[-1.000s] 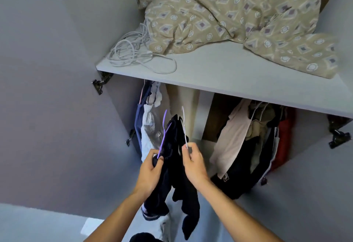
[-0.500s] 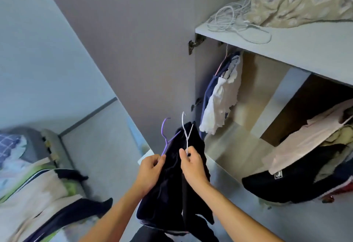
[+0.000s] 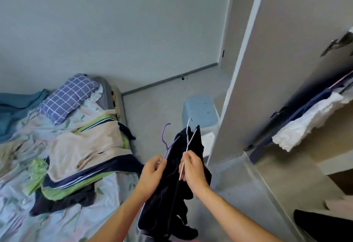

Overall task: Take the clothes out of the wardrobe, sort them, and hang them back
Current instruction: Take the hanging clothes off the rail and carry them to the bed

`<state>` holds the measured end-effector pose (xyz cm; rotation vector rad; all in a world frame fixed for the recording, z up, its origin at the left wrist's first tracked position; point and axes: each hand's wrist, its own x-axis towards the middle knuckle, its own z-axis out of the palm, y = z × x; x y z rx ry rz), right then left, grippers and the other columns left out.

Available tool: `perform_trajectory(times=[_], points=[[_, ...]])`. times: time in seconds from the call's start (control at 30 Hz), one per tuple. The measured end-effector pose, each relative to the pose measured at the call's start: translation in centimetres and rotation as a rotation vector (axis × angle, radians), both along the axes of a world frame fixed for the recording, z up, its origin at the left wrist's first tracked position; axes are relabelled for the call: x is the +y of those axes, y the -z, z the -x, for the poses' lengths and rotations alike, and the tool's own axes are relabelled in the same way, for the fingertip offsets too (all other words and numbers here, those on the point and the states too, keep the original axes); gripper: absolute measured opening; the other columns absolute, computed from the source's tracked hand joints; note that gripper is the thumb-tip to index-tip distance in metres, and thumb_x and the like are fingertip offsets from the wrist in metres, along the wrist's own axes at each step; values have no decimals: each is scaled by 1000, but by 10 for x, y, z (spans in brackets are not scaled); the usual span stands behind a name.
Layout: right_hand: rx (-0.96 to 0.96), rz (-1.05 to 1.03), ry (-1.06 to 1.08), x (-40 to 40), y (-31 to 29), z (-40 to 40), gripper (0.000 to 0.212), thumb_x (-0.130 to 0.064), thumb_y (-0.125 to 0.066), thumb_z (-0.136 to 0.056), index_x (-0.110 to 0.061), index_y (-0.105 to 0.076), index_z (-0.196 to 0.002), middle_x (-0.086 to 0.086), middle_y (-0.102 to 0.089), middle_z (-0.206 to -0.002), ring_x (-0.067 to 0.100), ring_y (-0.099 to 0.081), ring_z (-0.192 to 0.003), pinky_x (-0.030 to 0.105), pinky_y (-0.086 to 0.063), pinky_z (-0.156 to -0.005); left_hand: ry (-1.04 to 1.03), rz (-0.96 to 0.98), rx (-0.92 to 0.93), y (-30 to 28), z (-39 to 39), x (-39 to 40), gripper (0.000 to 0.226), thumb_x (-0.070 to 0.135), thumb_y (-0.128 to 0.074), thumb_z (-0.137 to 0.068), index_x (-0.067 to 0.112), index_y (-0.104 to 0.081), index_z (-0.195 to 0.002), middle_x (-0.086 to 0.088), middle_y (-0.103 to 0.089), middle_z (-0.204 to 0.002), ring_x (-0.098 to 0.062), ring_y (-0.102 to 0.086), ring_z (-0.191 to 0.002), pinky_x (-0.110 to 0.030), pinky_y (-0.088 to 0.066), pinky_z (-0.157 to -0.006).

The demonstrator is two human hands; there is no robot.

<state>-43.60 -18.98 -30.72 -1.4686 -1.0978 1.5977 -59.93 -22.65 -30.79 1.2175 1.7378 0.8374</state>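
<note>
The fingers (image 3: 188, 155) of the right hand (image 3: 194, 169) are pinching the thin wire of a white hanger (image 3: 188, 142), its hook pointing up. The fingers (image 3: 159, 162) of the left hand (image 3: 152, 175) are curling shut around the lower neck of a purple hanger (image 3: 166, 140), hook also up. Both forearms are reaching forward from the bottom edge, wrists level and close together. Dark clothes (image 3: 172, 194) are hanging between the two hands, draping down below the wrists; whether this is one garment or two is hard to tell. To the left, more clothes (image 3: 86, 146) are lying piled on the bed (image 3: 23, 213) beside a checked pillow (image 3: 66, 98). On the right, the wardrobe (image 3: 267, 70) is standing open with a white garment (image 3: 305, 123) hanging inside. A pale blue stool (image 3: 200, 112) is sitting on the floor (image 3: 162, 98) beyond the hands.
</note>
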Motion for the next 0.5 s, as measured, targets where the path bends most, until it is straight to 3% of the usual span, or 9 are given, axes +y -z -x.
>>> perform_trajectory(times=[0.17,0.27,0.5], points=[[-63,0,-56,14,-7,93,30,-17,-46,-105,-1,-48,-80,8,-53,-64,24,-46,-55,29,-36,-44,-40,-46,-36,4,89,1,40,27,-56,-108,14,-46,-72,6,-41,-64,-10,-37,-63,-31,-34,-61],[-110,-24,-114,26,-14,148,27,-16,-48,-103,-7,-55,-79,7,-52,-60,24,-50,-56,30,-40,-46,-92,-79,-21,3,137,7,42,31,-55,-107,8,-44,-74,5,-38,-65,-8,-36,-63,-28,-34,-59],[-139,-55,-270,57,-28,249,25,-12,-48,-106,0,-59,-87,5,-56,-60,19,-54,-52,29,-42,-45,-284,-147,-76,4,226,7,45,29,-55,-107,0,-39,-76,-2,-32,-67,-11,-31,-63,-23,-31,-58]])
